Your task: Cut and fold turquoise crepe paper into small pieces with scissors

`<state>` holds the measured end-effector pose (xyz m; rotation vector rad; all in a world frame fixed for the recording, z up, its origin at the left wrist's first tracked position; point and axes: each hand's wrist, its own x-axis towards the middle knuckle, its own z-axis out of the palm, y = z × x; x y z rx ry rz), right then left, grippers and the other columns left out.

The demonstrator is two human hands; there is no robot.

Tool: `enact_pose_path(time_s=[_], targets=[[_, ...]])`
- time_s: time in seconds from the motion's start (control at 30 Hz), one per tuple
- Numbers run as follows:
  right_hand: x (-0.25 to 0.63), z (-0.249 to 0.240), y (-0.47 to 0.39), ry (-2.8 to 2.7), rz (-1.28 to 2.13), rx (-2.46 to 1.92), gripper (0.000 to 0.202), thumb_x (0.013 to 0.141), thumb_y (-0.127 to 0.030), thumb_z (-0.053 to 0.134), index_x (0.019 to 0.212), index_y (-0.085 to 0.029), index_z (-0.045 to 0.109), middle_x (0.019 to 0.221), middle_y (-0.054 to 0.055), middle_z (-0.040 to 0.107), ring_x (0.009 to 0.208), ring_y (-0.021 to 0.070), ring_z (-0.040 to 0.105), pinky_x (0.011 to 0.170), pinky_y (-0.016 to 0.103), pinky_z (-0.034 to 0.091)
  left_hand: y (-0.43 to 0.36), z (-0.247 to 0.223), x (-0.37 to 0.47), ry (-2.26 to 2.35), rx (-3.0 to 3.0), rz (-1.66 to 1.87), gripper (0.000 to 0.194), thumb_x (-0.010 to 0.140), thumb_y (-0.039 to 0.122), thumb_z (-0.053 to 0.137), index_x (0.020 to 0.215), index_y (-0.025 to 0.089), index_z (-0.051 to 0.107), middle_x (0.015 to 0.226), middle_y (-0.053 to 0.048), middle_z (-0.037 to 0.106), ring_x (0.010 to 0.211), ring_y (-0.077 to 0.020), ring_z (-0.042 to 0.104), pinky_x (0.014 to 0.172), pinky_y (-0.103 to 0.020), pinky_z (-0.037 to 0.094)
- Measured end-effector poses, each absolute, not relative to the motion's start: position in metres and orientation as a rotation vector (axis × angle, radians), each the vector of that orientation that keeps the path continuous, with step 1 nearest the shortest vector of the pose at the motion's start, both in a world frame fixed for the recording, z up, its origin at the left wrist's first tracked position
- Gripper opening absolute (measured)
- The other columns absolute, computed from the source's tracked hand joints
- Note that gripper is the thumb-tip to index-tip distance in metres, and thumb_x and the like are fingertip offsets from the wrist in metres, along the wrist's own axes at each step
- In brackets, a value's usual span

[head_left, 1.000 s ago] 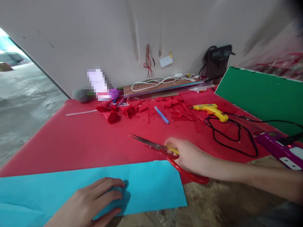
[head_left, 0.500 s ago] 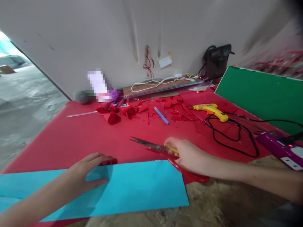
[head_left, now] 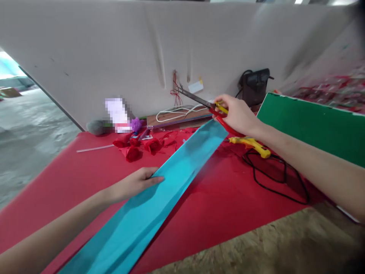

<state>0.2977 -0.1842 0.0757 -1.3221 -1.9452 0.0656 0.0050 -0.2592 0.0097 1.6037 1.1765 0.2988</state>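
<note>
A long folded strip of turquoise paper (head_left: 173, 179) slants up from the lower left, its far end raised above the red table covering. My left hand (head_left: 142, 180) pinches the strip's left edge near its middle, thumb on top and the fingers behind it. Scissors with red and yellow handles (head_left: 199, 99) are in my right hand (head_left: 238, 114), blades pointing up and left and slightly apart. The strip's far end meets my right hand just below the handles; whether its fingers grip the paper too is partly hidden.
Red paper roses (head_left: 132, 153) and red scraps lie behind the strip. A yellow glue gun (head_left: 251, 145) with a black cord rests at right, before a green board (head_left: 313, 125). White cable (head_left: 173, 114) and a dark bag (head_left: 254, 87) are by the wall.
Both hands have moved up and away from me. The turquoise strip, flat along the near edge before, is now lifted and slanted. My left hand has closed on its edge.
</note>
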Motion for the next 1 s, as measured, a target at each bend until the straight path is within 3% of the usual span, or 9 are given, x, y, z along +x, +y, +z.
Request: enact_pose_path(time_s=[0.13,0.3,0.4,0.53,0.67,0.77,0.83,0.93,1.0], targets=[[0.290,0.101,-0.170,-1.783,-0.067,-1.257,0.032,0.066,-0.012,0.056,0.097,-0.016,0.052,0.083,0.004,0.061,0.078,0.0176,0.059,0.071,0.030,0.044,-0.240,0.000,0.033,1.223,1.235,0.808,0.030,0.073,0.034,0.060,0.095,0.015,0.056,0.074,-0.004,0.066,0.060,-0.0168,0.062,0.057,-0.029,0.052],[0.286,0.092,-0.169,-1.733,0.235,-1.190,0.025,0.068,-0.016,0.057,0.092,-0.018,0.049,0.074,0.002,0.061,0.066,0.0147,0.058,0.061,0.028,0.046,-0.200,-0.005,0.044,1.382,1.278,1.151,0.028,0.087,0.022,0.033,0.112,0.017,0.043,0.082,-0.004,0.066,0.068,-0.0126,0.063,0.063,-0.024,0.052],[0.284,0.067,-0.178,-1.780,0.497,-1.181,0.032,0.064,-0.026,0.065,0.091,-0.019,0.048,0.070,0.000,0.060,0.056,0.0118,0.054,0.051,0.025,0.043,-0.180,-0.006,0.040,1.499,1.404,1.048,0.026,0.085,0.018,0.033,0.107,0.013,0.046,0.070,-0.004,0.064,0.062,-0.0151,0.064,0.059,-0.027,0.052],[0.281,0.041,-0.207,-1.777,0.722,-1.263,0.035,0.065,-0.039,0.064,0.086,-0.019,0.046,0.062,-0.004,0.055,0.039,0.0066,0.044,0.037,0.020,0.034,-0.177,-0.006,0.025,1.674,1.715,0.832,0.032,0.078,0.023,0.049,0.107,0.010,0.047,0.056,-0.004,0.059,0.055,-0.0226,0.062,0.056,-0.036,0.050],[0.283,0.036,-0.242,-1.765,0.914,-1.427,0.032,0.072,-0.049,0.055,0.073,-0.018,0.047,0.048,-0.005,0.048,0.033,0.0076,0.042,0.031,0.020,0.032,-0.200,-0.006,0.027,1.581,2.147,0.668,0.028,0.077,0.025,0.050,0.103,0.015,0.055,0.082,-0.010,0.063,0.084,-0.0277,0.060,0.077,-0.042,0.045],[0.290,0.036,-0.260,-1.748,1.070,-1.442,0.040,0.077,-0.055,0.044,0.063,-0.017,0.048,0.042,-0.003,0.045,0.034,0.0096,0.045,0.032,0.021,0.035,-0.216,-0.009,0.050,1.232,2.410,0.469,0.020,0.079,0.021,0.047,0.094,0.021,0.061,0.098,-0.006,0.062,0.095,-0.0215,0.056,0.084,-0.033,0.042],[0.299,0.034,-0.269,-1.756,1.143,-1.430,0.044,0.079,-0.055,0.038,0.059,-0.017,0.048,0.042,-0.001,0.046,0.036,0.0105,0.047,0.036,0.022,0.038,-0.221,-0.012,0.069,0.874,2.617,0.340,0.024,0.082,0.018,0.043,0.099,0.020,0.060,0.105,-0.007,0.059,0.099,-0.0186,0.054,0.086,-0.029,0.042],[0.314,0.027,-0.283,-1.809,1.128,-1.469,0.041,0.080,-0.052,0.039,0.062,-0.017,0.051,0.047,0.000,0.050,0.043,0.0111,0.051,0.041,0.022,0.040,-0.220,-0.014,0.092,0.510,2.813,0.252,0.029,0.084,0.018,0.042,0.111,0.016,0.053,0.115,-0.011,0.053,0.106,-0.0201,0.050,0.090,-0.031,0.040],[0.324,0.018,-0.294,-1.804,1.081,-1.530,0.037,0.081,-0.049,0.039,0.069,-0.017,0.054,0.053,0.000,0.054,0.046,0.0113,0.052,0.043,0.022,0.040,-0.218,-0.015,0.101,0.488,2.837,0.257,0.028,0.083,0.021,0.046,0.109,0.015,0.054,0.112,-0.012,0.055,0.103,-0.0208,0.051,0.088,-0.031,0.041]])
